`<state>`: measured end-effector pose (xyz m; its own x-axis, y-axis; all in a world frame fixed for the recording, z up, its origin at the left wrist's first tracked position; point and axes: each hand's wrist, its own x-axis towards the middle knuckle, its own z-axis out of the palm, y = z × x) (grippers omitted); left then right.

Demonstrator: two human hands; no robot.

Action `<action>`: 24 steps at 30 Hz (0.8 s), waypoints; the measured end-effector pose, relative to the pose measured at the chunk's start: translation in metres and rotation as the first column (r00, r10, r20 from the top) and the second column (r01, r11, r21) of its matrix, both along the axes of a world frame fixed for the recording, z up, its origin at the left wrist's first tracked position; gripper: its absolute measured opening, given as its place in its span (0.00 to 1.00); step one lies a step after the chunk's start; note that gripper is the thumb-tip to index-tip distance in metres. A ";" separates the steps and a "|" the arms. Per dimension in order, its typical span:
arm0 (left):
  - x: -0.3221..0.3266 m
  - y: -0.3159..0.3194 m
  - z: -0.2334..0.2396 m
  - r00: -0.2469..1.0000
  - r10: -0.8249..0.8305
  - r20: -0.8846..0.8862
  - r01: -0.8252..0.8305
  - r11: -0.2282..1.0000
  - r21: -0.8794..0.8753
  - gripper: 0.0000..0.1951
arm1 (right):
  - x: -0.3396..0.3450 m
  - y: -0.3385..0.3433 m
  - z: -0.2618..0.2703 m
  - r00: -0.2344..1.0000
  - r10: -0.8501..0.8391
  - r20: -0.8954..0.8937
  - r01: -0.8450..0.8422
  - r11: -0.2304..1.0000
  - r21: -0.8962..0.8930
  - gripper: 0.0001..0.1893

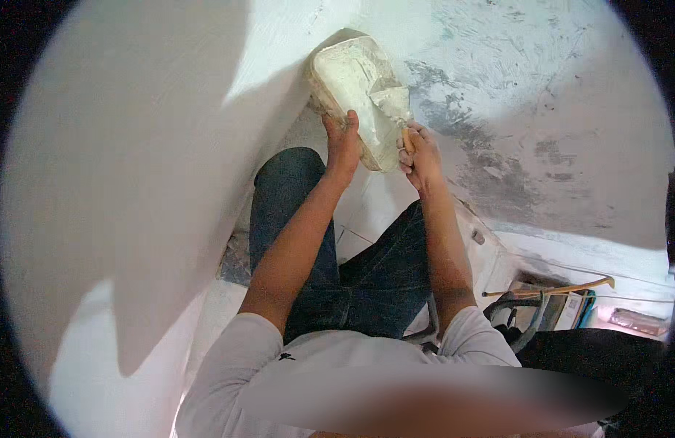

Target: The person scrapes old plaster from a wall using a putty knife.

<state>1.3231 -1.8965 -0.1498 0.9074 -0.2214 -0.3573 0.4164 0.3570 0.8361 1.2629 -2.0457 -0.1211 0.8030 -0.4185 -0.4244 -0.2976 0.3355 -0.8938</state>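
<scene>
My left hand [343, 145] grips the near left edge of a shallow, plaster-crusted container [321, 82], its thumb over the rim. White wet plaster or filler [345, 71] lies inside the container. In my right hand [422, 153] is the light-coloured handle of a putty knife [393, 102]. The knife's broad blade is coated with white paste and sits over the container's right side. Part of the handle is hidden by my fingers, and the container's underside is out of sight.
A smooth wall [140, 137] rises close on my left. Ahead and to the right, another wall [512, 104] carries rough white patches and grey bare areas. A curved wooden stick [567, 287] lies at lower right, near a chair's metal frame [531, 326]. My bent knees [291, 175] are below the container.
</scene>
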 end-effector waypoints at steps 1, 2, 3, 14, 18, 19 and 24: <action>0.002 -0.002 -0.005 0.998 -0.008 0.057 0.006 0.999 0.035 0.40 | 0.001 0.000 0.000 1.000 -0.009 0.012 0.008 0.998 0.057 0.14; 0.005 -0.004 -0.009 0.998 -0.006 0.060 0.003 0.999 0.036 0.40 | 0.005 -0.002 -0.002 1.000 -0.007 0.016 0.006 0.998 0.058 0.14; 0.006 -0.006 -0.011 0.998 -0.002 0.065 -0.001 0.999 0.044 0.41 | 0.006 -0.006 -0.005 1.000 0.001 0.028 -0.005 0.986 0.169 0.12; 0.003 -0.014 -0.006 0.997 -0.010 0.083 0.003 0.997 0.081 0.44 | 0.006 -0.021 0.001 0.988 -0.038 0.147 -0.041 0.865 0.500 0.10; -0.017 -0.013 -0.002 0.998 0.058 -0.036 -0.055 0.995 0.078 0.40 | -0.006 -0.020 0.031 0.962 -0.103 0.254 0.045 0.973 0.225 0.09; -0.022 -0.015 -0.002 0.990 0.081 -0.113 -0.074 0.995 0.062 0.38 | -0.007 -0.019 0.039 0.942 -0.177 0.285 0.185 0.983 -0.003 0.09; -0.049 -0.031 -0.003 0.952 0.028 -0.306 -0.009 0.998 0.064 0.35 | -0.001 -0.066 0.007 0.992 0.029 0.122 0.118 0.113 -0.987 0.12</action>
<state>1.2736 -1.9280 -0.1526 0.7556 -0.1749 -0.6313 0.6500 0.3197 0.6894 1.2619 -2.1114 -0.1141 0.7649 -0.4458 0.4650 -0.2181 -0.8585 -0.4642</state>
